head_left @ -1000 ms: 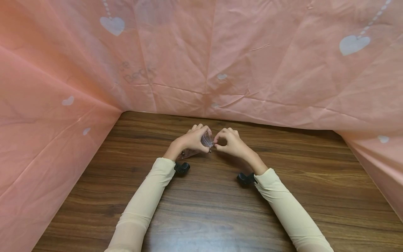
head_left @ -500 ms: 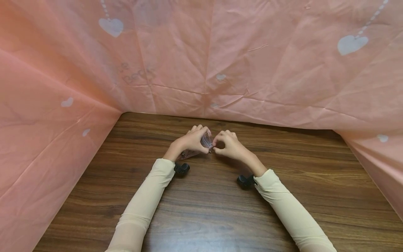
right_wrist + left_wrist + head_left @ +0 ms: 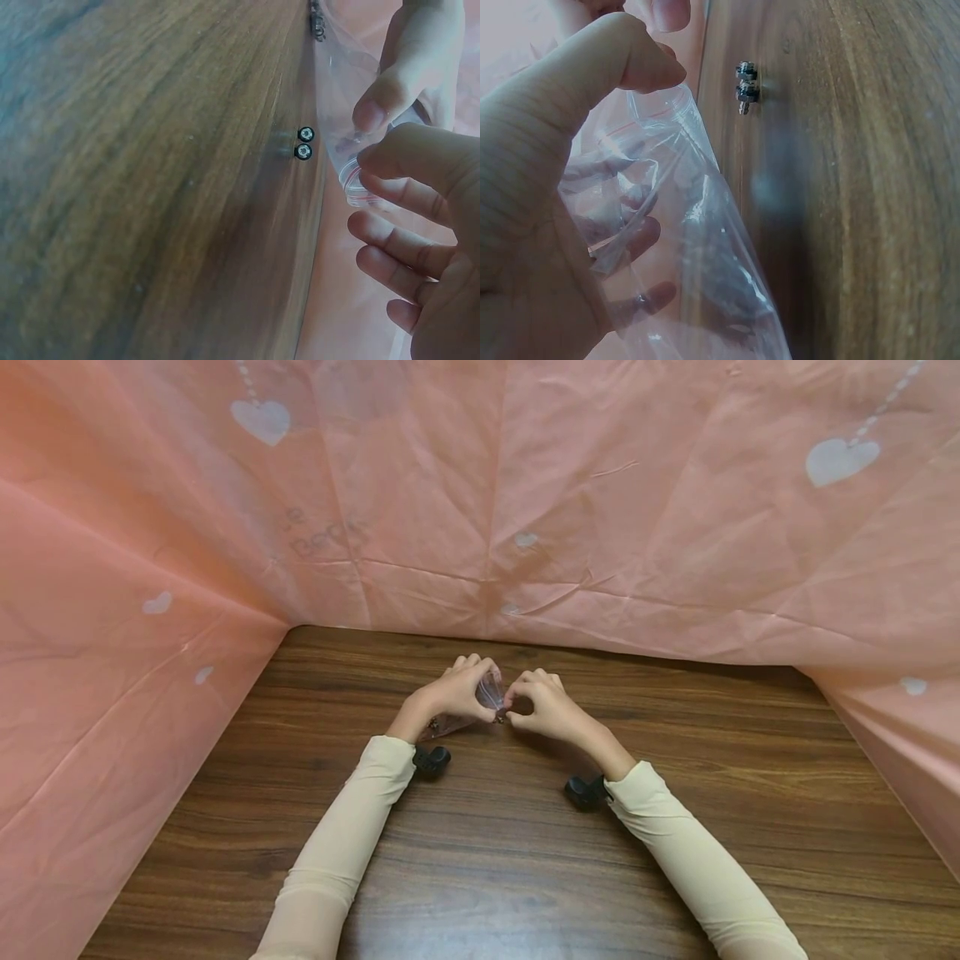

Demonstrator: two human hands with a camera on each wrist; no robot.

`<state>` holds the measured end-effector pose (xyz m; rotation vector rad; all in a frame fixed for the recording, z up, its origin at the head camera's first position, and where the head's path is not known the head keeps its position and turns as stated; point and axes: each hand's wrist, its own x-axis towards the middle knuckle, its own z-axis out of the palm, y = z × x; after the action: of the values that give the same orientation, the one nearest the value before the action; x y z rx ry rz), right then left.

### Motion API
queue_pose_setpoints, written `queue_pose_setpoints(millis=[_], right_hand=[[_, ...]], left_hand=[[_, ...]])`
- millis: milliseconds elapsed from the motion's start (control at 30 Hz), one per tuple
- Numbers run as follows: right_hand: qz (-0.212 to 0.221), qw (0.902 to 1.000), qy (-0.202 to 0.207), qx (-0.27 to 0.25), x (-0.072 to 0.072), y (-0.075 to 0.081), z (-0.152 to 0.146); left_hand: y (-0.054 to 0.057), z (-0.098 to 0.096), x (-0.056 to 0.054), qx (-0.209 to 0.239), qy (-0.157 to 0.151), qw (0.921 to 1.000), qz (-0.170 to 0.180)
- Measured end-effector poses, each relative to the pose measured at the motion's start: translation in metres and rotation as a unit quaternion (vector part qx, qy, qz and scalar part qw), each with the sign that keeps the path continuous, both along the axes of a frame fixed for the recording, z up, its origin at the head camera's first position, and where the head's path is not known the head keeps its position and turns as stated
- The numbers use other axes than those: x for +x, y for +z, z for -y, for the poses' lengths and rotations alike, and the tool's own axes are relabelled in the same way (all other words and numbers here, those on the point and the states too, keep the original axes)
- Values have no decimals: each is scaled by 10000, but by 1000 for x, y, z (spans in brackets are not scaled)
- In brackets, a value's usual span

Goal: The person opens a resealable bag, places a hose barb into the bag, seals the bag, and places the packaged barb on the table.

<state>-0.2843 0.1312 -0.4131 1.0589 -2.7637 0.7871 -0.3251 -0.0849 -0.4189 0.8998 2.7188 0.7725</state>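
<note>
A clear plastic zip bag (image 3: 712,217) with a thin red line near its mouth lies slanted on the table. My left hand (image 3: 455,690) holds it near the mouth, its fingers showing through the film in the left wrist view. My right hand (image 3: 550,703) pinches the corner of the mouth between thumb and forefinger, the other fingers loosely bent in the right wrist view. Just beside the bag's edge, two small metal fittings (image 3: 746,86) sit side by side on the wood. Several more metal pieces (image 3: 317,22) show at the bag's far end.
The brown wood-grain table (image 3: 480,843) runs back to a pink cloth (image 3: 420,510) with white hearts, which hangs behind and on both sides. Black wrist cameras (image 3: 432,761) sit under both cream sleeves.
My right hand has shifted slightly left, closer to the left hand and the bag's mouth. The left hand keeps its hold, and the two fittings remain on the table.
</note>
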Motion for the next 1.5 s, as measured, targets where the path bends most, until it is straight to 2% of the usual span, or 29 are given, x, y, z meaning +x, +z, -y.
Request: queue_pose_setpoints(millis=[367,700,1000,1500], right_hand=[[-1,9999,-66,84,0,1,2],[-140,9996,108,229,-2,-3,7],[-44,9974,78,709,-4,-4,9],[128,9945,158,1030,-3,-7,12]], left_hand=[[1,6,0,-2,152,9998,-137],[6,11,-1,193,224,9994,-157],[8,16,-2,214,299,9992,-140],[9,21,-1,309,277,9991,-96]])
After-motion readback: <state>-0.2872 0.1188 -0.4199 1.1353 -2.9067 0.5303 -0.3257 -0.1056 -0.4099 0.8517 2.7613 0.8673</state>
